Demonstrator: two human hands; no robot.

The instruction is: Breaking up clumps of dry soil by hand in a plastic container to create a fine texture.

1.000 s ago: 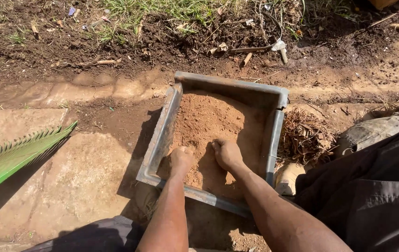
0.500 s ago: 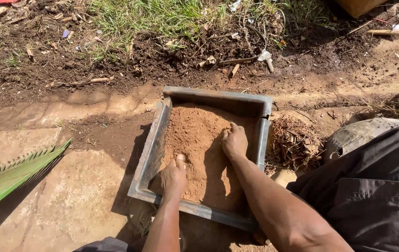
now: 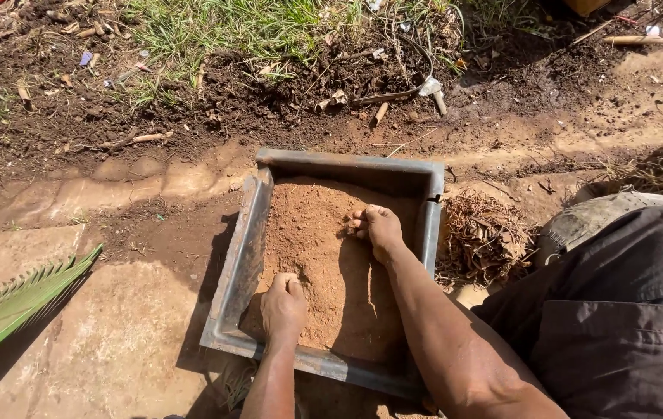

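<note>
I watch my left hand (image 3: 283, 306) press curled fingers into reddish soil (image 3: 324, 264) filling the square metal mould (image 3: 242, 256), while my right hand (image 3: 378, 229), fingers bent, digs just beyond, gripping nothing I can make out.

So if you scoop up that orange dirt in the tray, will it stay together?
Probably not. The soil looks dry and powdery, so it would likely crumble and trickle through fingers. The full metal tray probably feels heavy and hard to push, and the hands dent the soil easily.

Bare brown earthen ground (image 3: 114, 334) is bearing a rectangular grey metal tray (image 3: 242, 256), a green palm frond (image 3: 13, 306) and dry twigs (image 3: 483, 237).
</note>
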